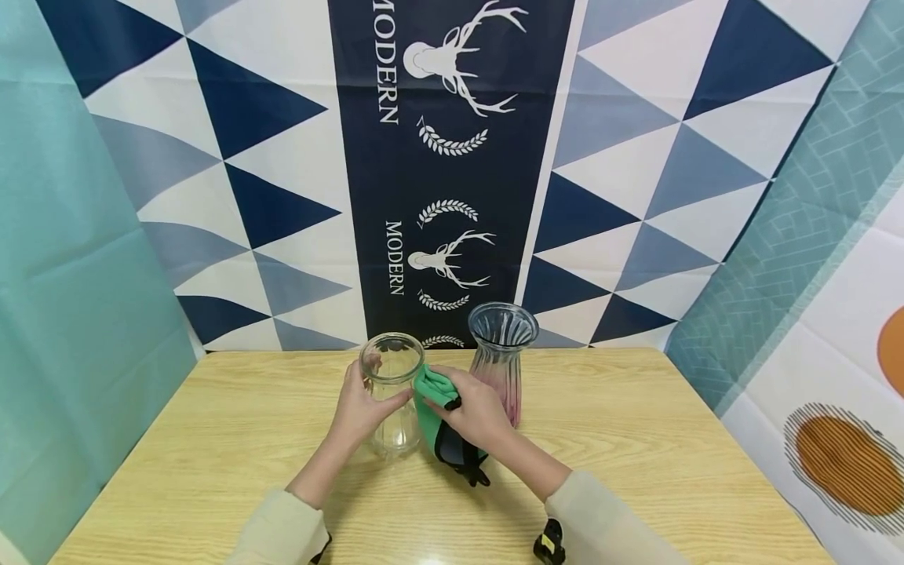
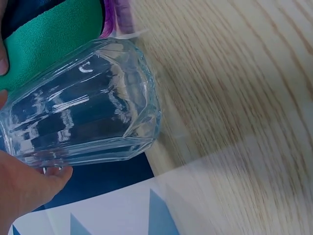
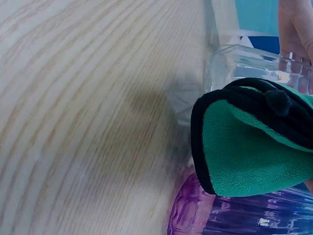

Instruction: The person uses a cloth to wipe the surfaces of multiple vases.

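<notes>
Steadily: a clear glass jar (image 1: 395,430) in the left hand (image 1: 362,406), a green cloth (image 1: 428,422) in the right hand (image 1: 479,404).
The left thumb and fingers hold the jar upright over the table (image 1: 607,479), near the tinted vase (image 1: 503,369); whether its base touches is hard to tell. The right hand pinches the folded cloth just beside the glass. Working well here probably means a firm but unsqueezed left grip, light, even cloth pressure, and keeping the right hand from knocking the vase.
</notes>
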Tool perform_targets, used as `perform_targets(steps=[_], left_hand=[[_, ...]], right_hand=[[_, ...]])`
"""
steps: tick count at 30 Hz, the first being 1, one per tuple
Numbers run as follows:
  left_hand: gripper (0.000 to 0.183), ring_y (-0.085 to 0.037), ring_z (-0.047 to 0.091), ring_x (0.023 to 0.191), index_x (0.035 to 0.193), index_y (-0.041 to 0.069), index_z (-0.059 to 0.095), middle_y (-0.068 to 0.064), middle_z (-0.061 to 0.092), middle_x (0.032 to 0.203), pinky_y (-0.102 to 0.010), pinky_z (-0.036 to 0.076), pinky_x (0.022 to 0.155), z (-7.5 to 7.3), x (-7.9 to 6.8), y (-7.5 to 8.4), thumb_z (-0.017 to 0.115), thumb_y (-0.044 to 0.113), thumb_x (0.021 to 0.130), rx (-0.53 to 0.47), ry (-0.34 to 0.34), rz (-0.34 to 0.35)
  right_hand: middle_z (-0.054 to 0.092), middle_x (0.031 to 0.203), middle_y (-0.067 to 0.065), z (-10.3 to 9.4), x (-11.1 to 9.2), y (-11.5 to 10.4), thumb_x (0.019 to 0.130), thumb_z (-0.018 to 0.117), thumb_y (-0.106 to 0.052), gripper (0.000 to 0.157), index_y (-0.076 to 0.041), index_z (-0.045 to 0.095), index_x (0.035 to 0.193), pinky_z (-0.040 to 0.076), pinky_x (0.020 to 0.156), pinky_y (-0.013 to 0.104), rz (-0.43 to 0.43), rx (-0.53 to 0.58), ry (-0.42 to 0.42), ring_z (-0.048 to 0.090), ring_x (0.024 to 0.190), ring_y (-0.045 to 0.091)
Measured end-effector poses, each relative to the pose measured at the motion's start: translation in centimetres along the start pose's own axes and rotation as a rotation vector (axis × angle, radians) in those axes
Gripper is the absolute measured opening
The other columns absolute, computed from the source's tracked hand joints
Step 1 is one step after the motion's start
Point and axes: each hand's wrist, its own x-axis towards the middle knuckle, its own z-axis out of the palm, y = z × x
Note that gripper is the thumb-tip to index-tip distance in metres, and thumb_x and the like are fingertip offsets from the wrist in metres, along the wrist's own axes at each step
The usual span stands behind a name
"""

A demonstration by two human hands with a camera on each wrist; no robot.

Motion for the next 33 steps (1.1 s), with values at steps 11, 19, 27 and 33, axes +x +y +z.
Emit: perform_targets(steps=[11, 19, 27, 33], left_hand=[[0.084, -0.032, 0.044, 0.130, 0.140, 0.003, 0.033, -0.018, 0.046, 0.139, -0.050, 0.037, 0.105, -0.3, 0.2, 0.0, 0.080, 0.021, 0.072, -0.004, -0.042, 0.017], [0.082, -0.035, 0.036, 0.135, 0.139, 0.004, 0.031, -0.018, 0.040, 0.141, -0.052, 0.029, 0.112, -0.2, 0.2, -0.1, 0.078, 0.020, 0.074, -0.036, -0.050, 0.012], [0.080, -0.030, 0.041, 0.127, 0.134, 0.006, 0.041, -0.015, 0.040, 0.135, -0.050, 0.038, 0.105, -0.1, 0.1, -0.1, 0.081, 0.032, 0.070, 0.012, 0.017, 0.013], [0.088, -0.029, 0.047, 0.124, 0.142, 0.010, 0.031, -0.014, 0.044, 0.136, -0.048, 0.040, 0.100, -0.1, 0.1, 0.1, 0.080, 0.024, 0.071, 0.000, 0.011, 0.029]], right_hand=[[0.067, 0.116, 0.003, 0.3, -0.7, 0.2, 0.080, 0.073, -0.032, 0.050, -0.021, 0.057, 0.126, 0.055, 0.074, 0.037, 0.039, -0.049, -0.148, 0.066, 0.094, 0.020], [0.067, 0.115, 0.002, 0.6, -1.2, 0.7, 0.080, 0.073, -0.035, 0.050, -0.021, 0.057, 0.125, 0.055, 0.069, 0.033, 0.048, -0.093, -0.242, 0.067, 0.089, 0.017], [0.067, 0.112, 0.003, 0.1, -0.4, 0.1, 0.078, 0.075, -0.031, 0.051, -0.022, 0.058, 0.125, 0.056, 0.074, 0.034, 0.006, -0.046, -0.053, 0.066, 0.094, 0.018], [0.067, 0.114, 0.004, -0.2, 0.0, -0.3, 0.079, 0.075, -0.027, 0.051, -0.021, 0.057, 0.126, 0.056, 0.076, 0.034, -0.016, -0.029, -0.020, 0.066, 0.096, 0.018]])
